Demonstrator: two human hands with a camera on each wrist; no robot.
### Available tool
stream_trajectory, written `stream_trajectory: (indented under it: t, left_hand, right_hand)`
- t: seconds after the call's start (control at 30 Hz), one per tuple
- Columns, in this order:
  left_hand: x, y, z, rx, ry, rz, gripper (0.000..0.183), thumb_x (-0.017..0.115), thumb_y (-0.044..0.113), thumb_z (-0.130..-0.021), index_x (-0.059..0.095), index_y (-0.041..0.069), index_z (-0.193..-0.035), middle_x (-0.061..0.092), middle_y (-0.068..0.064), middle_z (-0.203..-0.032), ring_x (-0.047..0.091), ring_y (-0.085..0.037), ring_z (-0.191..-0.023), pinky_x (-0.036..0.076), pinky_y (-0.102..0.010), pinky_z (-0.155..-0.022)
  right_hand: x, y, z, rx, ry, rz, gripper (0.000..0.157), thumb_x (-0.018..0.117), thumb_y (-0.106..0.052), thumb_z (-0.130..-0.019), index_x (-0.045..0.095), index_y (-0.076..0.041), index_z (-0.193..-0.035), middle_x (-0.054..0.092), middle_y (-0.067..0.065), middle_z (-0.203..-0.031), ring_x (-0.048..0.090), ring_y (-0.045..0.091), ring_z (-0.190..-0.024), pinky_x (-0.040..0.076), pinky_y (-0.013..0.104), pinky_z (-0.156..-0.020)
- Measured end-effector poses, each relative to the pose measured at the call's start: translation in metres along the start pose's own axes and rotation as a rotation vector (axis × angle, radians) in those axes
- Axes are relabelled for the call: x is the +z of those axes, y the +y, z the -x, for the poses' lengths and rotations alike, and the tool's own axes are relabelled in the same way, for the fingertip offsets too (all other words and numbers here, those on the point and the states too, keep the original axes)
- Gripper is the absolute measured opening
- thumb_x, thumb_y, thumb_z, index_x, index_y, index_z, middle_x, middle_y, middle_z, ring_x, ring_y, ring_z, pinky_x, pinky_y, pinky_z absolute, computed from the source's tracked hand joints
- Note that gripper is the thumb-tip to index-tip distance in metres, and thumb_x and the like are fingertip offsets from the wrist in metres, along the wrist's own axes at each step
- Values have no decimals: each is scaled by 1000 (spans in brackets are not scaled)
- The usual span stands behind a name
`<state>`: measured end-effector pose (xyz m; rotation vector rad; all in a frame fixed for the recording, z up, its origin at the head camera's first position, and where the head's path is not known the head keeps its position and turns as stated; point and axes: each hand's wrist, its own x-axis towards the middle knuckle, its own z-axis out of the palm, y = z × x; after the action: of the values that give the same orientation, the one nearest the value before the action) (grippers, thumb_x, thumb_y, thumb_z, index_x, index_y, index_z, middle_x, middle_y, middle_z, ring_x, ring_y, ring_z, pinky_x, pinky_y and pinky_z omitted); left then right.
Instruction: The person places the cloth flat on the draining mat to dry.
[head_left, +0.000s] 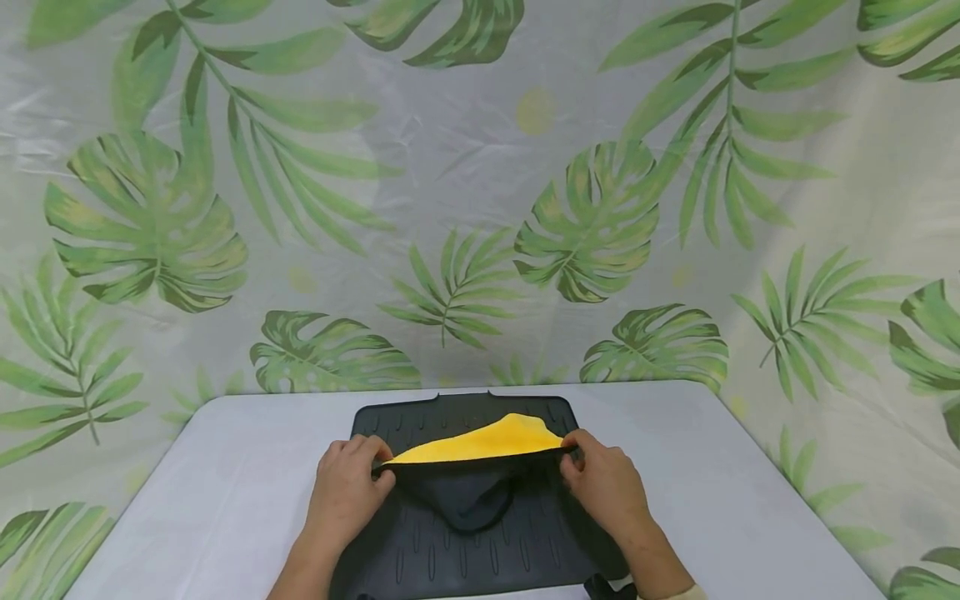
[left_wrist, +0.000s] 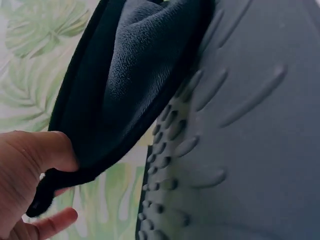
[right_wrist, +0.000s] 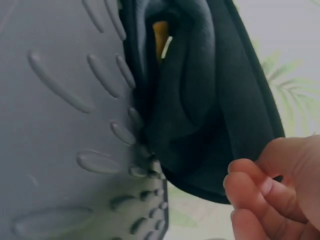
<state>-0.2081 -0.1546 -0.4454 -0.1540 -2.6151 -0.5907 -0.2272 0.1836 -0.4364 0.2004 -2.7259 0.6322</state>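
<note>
A two-sided cloth (head_left: 480, 443), yellow on one face and dark grey on the other with a black edging, is stretched between both hands above a black ribbed mat (head_left: 536, 546). My left hand (head_left: 351, 482) pinches one corner between thumb and fingers; in the left wrist view the thumb lies over the plush dark cloth (left_wrist: 142, 65). At the opposite corner, my right hand (head_left: 606, 482) pinches the edge, as the right wrist view also shows on the dark side of the cloth (right_wrist: 200, 115). The cloth's lower part sags in a loose fold.
The mat lies on a white table (head_left: 247, 467), its surface covered in raised ridges and bumps. Behind the table hangs a leaf-printed curtain (head_left: 480, 192). A small black object (head_left: 609, 588) shows by the right wrist at the bottom edge.
</note>
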Motion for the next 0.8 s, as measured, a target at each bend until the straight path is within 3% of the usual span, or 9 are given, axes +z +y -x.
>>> stream_trajectory:
  t: [0.13,0.37,0.47,0.53,0.6,0.73,0.8]
  left_hand:
    - [-5,-4,-2,35,85,21,21,84,6,-78,69,14,-91,69,-2,-91,61,-30,-94,50,-52,-87]
    - [-6,-10,-7,116,328,24,27,87,1,-73,69,11,-92,70,-7,-90,62,-32,-88,52,-52,-80]
    - [-7,-12,-7,115,354,36,25,85,1,-75,69,10,-92,70,-7,-92,62,-32,-90,52,-53,-80]
    - [-10,-13,-7,102,283,57,22,82,2,-77,69,12,-92,70,-5,-93,62,-31,-92,52,-51,-81]
    - [-14,-15,-7,74,136,98,20,80,4,-79,69,16,-91,70,-2,-96,61,-30,-96,52,-50,-84]
    - [-27,-20,-6,-69,-278,226,18,78,8,-80,67,21,-85,69,1,-103,54,-31,-105,51,-49,-82]
    - [-32,-25,-5,-131,-461,306,15,79,12,-79,67,19,-85,67,-1,-103,53,-29,-97,50,-45,-74]
  right_hand:
    - [-7,0,-1,-15,40,-8,19,75,-14,-90,68,-11,-107,59,-8,-59,38,7,-43,31,22,-42]
    - [-19,3,-2,-14,102,-42,16,77,-15,-87,68,-13,-100,67,-6,-65,42,5,-44,34,22,-43]
    - [-25,2,-1,-5,74,-62,14,77,-16,-88,67,-15,-97,63,-8,-64,43,5,-45,36,22,-44]
    - [-29,2,-1,2,11,-89,12,76,-16,-89,66,-16,-96,60,-9,-64,45,6,-47,37,23,-46]
    - [-34,2,0,6,-82,-118,12,75,-16,-90,64,-18,-94,58,-9,-64,46,8,-49,38,23,-48]
    - [-42,6,2,8,-316,-178,14,77,-14,-89,63,-17,-89,56,-5,-65,49,12,-54,39,25,-51]
    - [-44,9,3,21,-416,-195,16,79,-14,-87,63,-16,-87,55,-2,-66,50,15,-58,40,27,-53]
